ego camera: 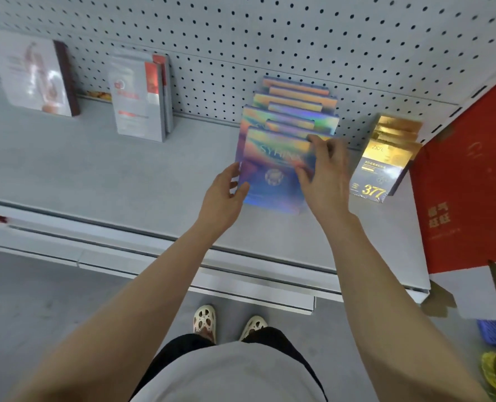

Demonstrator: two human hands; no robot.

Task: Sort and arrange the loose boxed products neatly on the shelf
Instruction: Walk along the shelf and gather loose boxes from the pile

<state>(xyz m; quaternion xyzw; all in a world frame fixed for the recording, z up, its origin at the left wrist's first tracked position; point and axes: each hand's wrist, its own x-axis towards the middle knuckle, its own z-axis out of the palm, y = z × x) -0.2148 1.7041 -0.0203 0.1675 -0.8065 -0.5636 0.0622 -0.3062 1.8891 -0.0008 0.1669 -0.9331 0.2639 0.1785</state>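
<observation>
We see most of the job done: iridescent boxes stand filed on the shelf beside gold boxes. Our left hand steadies the front box's edge with relaxed fingers, and our right hand grips its top corner; squaring it looks to be what remains.

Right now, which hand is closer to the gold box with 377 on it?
Right. The right hand rests on the front shiny rainbow box, next to the gold box. The left hand is at the rainbow box's far edge.

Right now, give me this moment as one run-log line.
step: squaring row | left hand: steadies front holographic box | right hand: grips its right edge | gold boxes: stand rightward
</observation>
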